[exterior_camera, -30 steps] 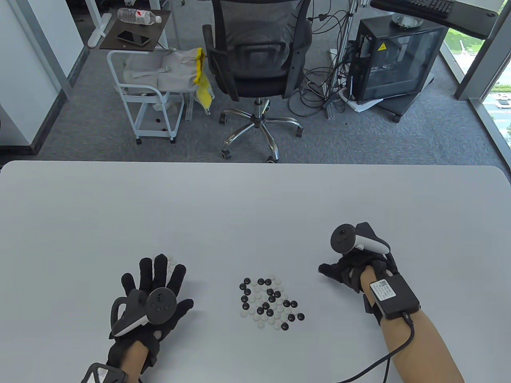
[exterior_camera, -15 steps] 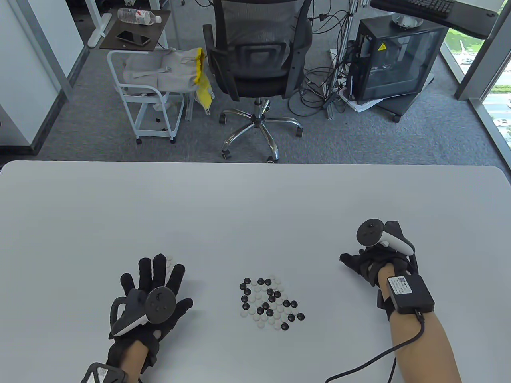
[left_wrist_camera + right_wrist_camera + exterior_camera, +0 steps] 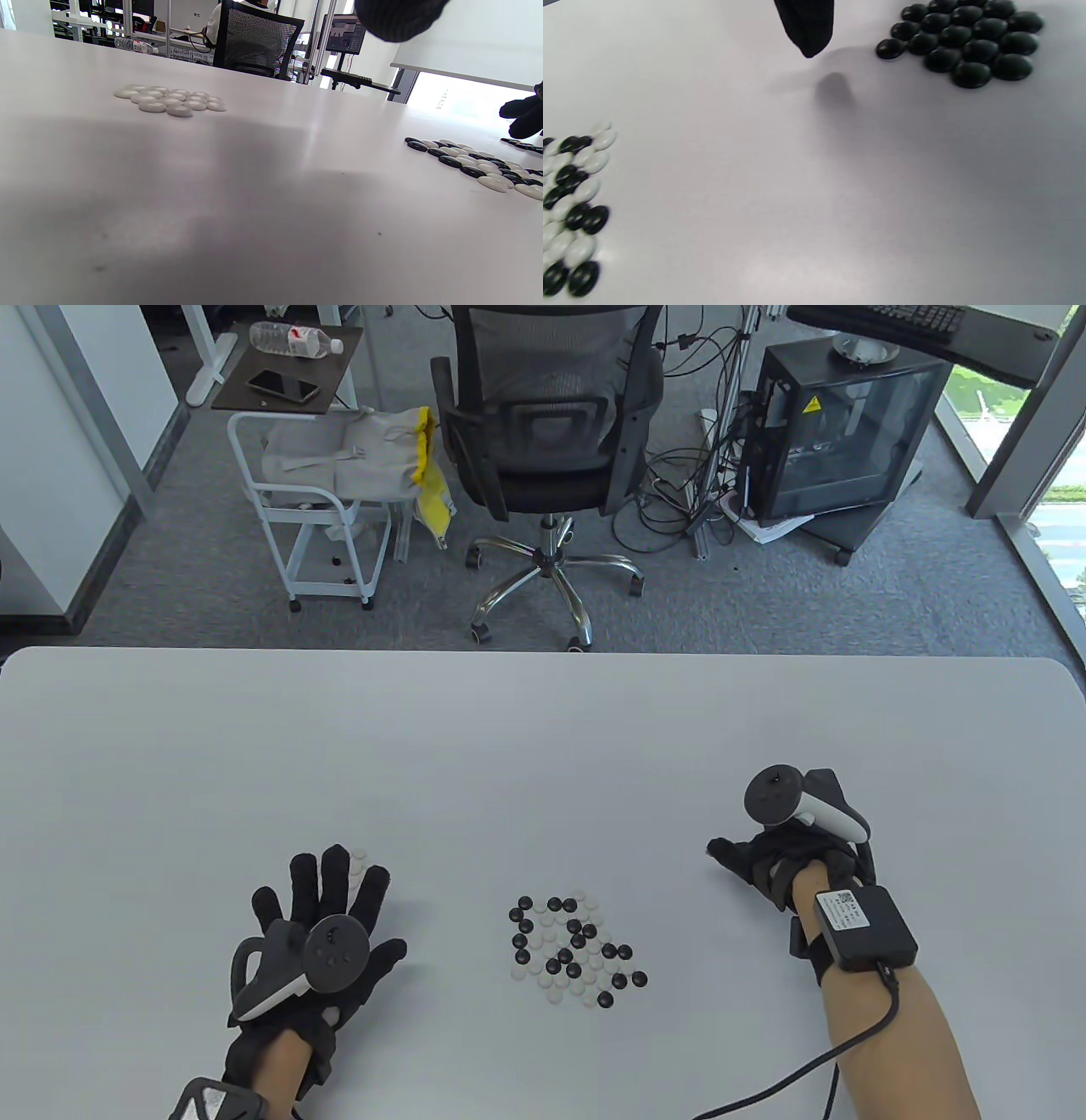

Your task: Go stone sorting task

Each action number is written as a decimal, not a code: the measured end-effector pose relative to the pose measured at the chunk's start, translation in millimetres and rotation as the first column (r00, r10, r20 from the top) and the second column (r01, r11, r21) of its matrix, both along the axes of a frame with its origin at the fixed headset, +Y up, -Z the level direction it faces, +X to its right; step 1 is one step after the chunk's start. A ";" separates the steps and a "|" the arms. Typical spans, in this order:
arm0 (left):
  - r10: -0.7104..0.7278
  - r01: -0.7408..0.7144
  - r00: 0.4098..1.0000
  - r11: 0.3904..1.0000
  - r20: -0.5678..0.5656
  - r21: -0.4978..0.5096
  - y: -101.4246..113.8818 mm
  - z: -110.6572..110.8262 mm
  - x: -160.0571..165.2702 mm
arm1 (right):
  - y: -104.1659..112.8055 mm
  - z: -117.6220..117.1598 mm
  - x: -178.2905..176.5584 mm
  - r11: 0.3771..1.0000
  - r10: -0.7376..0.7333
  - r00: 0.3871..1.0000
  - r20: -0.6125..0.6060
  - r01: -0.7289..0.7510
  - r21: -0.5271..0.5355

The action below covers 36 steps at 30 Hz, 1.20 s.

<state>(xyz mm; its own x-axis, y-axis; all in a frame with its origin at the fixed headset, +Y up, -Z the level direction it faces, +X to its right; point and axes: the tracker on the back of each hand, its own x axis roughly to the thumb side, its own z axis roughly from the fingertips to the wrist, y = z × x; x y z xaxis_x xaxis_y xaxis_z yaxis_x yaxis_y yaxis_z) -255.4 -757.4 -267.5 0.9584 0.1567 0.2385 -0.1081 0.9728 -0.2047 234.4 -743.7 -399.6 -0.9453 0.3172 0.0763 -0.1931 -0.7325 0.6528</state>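
A mixed pile of black and white Go stones (image 3: 573,950) lies on the white table (image 3: 509,746), between my hands. My left hand (image 3: 327,895) is spread flat to its left, fingers straight, over a small group of white stones (image 3: 357,861). The left wrist view shows those white stones (image 3: 169,99) bunched ahead of it. My right hand (image 3: 759,857) hovers to the right of the pile with its thumb pointing left. It holds nothing that I can see. A cluster of black stones (image 3: 963,42) lies under it, seen only in the right wrist view, with one fingertip (image 3: 808,25) beside it.
Beyond the table's far edge stand an office chair (image 3: 543,432), a white cart (image 3: 314,500) and a black computer case (image 3: 836,432) with cables on the floor. A cable (image 3: 814,1060) runs from my right wrist box towards the near edge.
My right hand moved right, away from the mixed pile, to the black cluster, then drifted slightly back left. My left hand shifted a little to the left, still spread.
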 end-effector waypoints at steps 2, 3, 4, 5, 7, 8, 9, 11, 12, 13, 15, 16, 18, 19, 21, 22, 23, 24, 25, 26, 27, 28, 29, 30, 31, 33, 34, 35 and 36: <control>-0.002 0.002 1.000 1.000 0.001 -0.004 -0.3 -0.2 0.1 | 3.2 5.4 -16.2 1.000 -0.018 0.996 -0.083 0.015 -0.027; -0.003 0.003 1.000 1.000 0.001 -0.004 -0.3 0.0 0.3 | 4.8 9.2 -25.9 0.998 -0.027 0.992 -0.126 0.021 -0.053; -0.005 0.005 1.000 1.000 0.002 -0.005 -0.4 0.0 0.4 | 5.9 13.7 -36.8 0.997 -0.038 0.985 -0.170 0.025 -0.076; -0.005 0.005 1.000 1.000 0.003 -0.006 -0.4 0.1 0.5 | 6.5 16.4 -42.8 0.996 -0.040 0.981 -0.192 0.023 -0.089; -0.006 0.006 1.000 1.000 0.002 -0.006 -0.4 0.2 0.5 | 8.1 24.8 -62.9 0.995 -0.040 0.963 -0.268 0.014 -0.097; -0.006 0.006 1.000 1.000 0.002 -0.006 -0.4 0.2 0.3 | 8.3 27.3 -69.3 0.995 -0.038 0.956 -0.292 0.011 -0.096; -0.006 0.006 1.000 1.000 0.002 -0.006 -0.5 0.3 0.4 | 8.1 30.5 -76.4 0.995 -0.042 0.948 -0.315 0.012 -0.098; -0.005 0.005 1.000 1.000 0.002 -0.005 -0.5 0.4 0.3 | 5.6 36.8 -89.4 0.993 -0.050 0.933 -0.358 0.009 -0.114; -0.004 0.004 1.000 1.000 0.002 -0.004 -0.3 0.5 0.3 | 3.2 40.3 -95.9 0.993 -0.048 0.924 -0.380 0.002 -0.120; -0.004 0.004 1.000 1.000 0.002 -0.003 -0.4 0.5 0.2 | 2.0 42.1 -98.9 0.993 -0.044 0.919 -0.391 -0.004 -0.122; -0.002 0.002 1.000 1.000 0.003 0.000 -0.4 0.6 0.0 | -3.4 47.7 -107.9 0.991 -0.037 0.903 -0.427 -0.022 -0.133; -0.001 0.001 1.000 1.000 0.003 0.001 -0.3 0.6 -0.1 | -5.1 48.9 -109.7 0.990 -0.038 0.901 -0.433 -0.024 -0.137; 0.000 0.000 1.000 1.000 0.002 0.002 -0.4 0.6 -0.6 | -10.6 51.5 -113.3 0.988 -0.043 0.896 -0.442 -0.027 -0.151; 0.001 -0.001 1.000 1.000 0.002 0.002 -0.4 0.6 -0.7 | -11.9 52.0 -113.7 0.988 -0.042 0.895 -0.443 -0.029 -0.153; 0.003 -0.003 1.000 1.000 0.001 0.002 -0.4 0.8 -1.1 | -15.4 53.0 -113.0 0.987 -0.049 0.896 -0.442 -0.023 -0.157; 0.004 -0.004 1.000 1.000 0.001 0.002 -0.3 0.9 -1.4 | -17.0 53.1 -110.9 0.987 -0.059 0.898 -0.435 -0.014 -0.163; 0.005 -0.005 1.000 1.000 0.001 0.002 -0.3 0.9 -1.6 | -17.7 52.7 -108.5 0.986 -0.072 0.901 -0.428 -0.001 -0.167; 0.007 -0.007 1.000 1.000 0.000 0.002 -0.3 1.0 -1.9 | -18.7 51.9 -104.6 0.985 -0.083 0.906 -0.415 0.012 -0.170; 0.007 -0.007 1.000 1.000 0.000 0.003 -0.3 1.0 -2.2 | -19.1 50.6 -99.8 0.985 -0.084 0.912 -0.402 0.015 -0.170; 0.006 -0.006 1.000 1.000 -0.001 0.003 -0.4 0.9 -2.5 | -19.1 48.8 -93.9 0.986 -0.079 0.918 -0.388 0.014 -0.168; 0.005 -0.005 1.000 1.000 -0.002 0.002 -0.3 1.0 -2.8 | -18.8 47.3 -89.2 0.986 -0.071 0.924 -0.376 0.010 -0.164; 0.006 -0.006 1.000 1.000 -0.003 0.001 -0.5 0.9 -3.2 | -17.9 44.4 -80.8 0.988 -0.059 0.933 -0.355 0.004 -0.152; 0.006 -0.006 1.000 1.000 -0.003 0.000 -0.4 0.9 -3.3 | -17.3 42.0 -74.2 0.989 -0.048 0.940 -0.337 -0.002 -0.145; 0.007 -0.007 1.000 1.000 -0.004 -0.002 -0.5 0.9 -3.5 | -16.5 39.3 -65.8 0.991 -0.035 0.949 -0.313 -0.009 -0.137; 0.006 -0.006 1.000 1.000 -0.005 -0.003 -0.4 0.9 -3.7 | -15.6 36.2 -55.5 0.992 -0.021 0.958 -0.287 -0.015 -0.123; 0.004 -0.004 1.000 1.000 -0.006 -0.006 -0.4 0.9 -4.0 | -14.0 31.1 -35.8 0.994 0.004 0.974 -0.226 -0.030 -0.110; 0.004 -0.004 1.000 1.000 -0.007 -0.007 -0.3 0.7 -4.1 | -13.8 28.9 -23.7 0.993 0.010 0.983 -0.182 -0.031 -0.110; 0.005 -0.005 1.000 1.000 -0.007 -0.008 -0.2 0.5 -4.1 | -13.6 27.3 -11.4 0.994 0.016 0.989 -0.144 -0.032 -0.109; 0.005 -0.005 1.000 1.000 -0.007 -0.008 -0.3 0.3 -4.2 | -13.8 26.6 -4.4 0.994 0.018 0.992 -0.123 -0.031 -0.106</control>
